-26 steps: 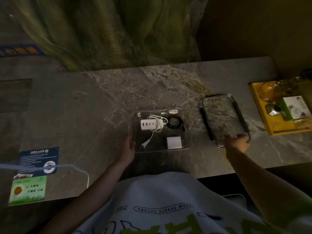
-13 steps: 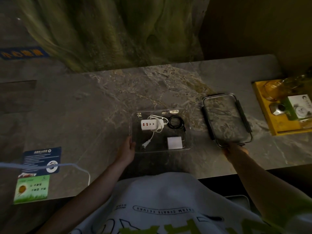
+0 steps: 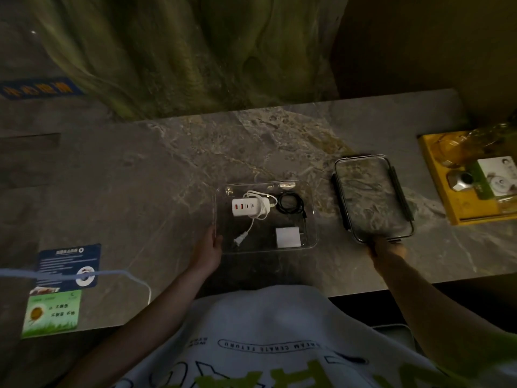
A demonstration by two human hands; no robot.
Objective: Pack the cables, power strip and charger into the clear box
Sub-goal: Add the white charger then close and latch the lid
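On the dark stone table [image 3: 117,191], the left hand [image 3: 208,252] holds the clear plastic box [image 3: 307,189] at its 8 o'clock corner, fingers [image 3: 217,240] curled on the rim. Inside lie a white power strip with its cord [image 3: 246,206], a coiled black cable [image 3: 289,202] and a square white charger [image 3: 288,237]. At 3 o'clock, the right hand [image 3: 387,251] grips the clear lid with dark clips [image 3: 372,197] at its near edge; a yellow tray [image 3: 458,214] sits beyond.

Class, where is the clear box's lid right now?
The lid lies on the marble counter right of the clear box, its near edge at the right hand.
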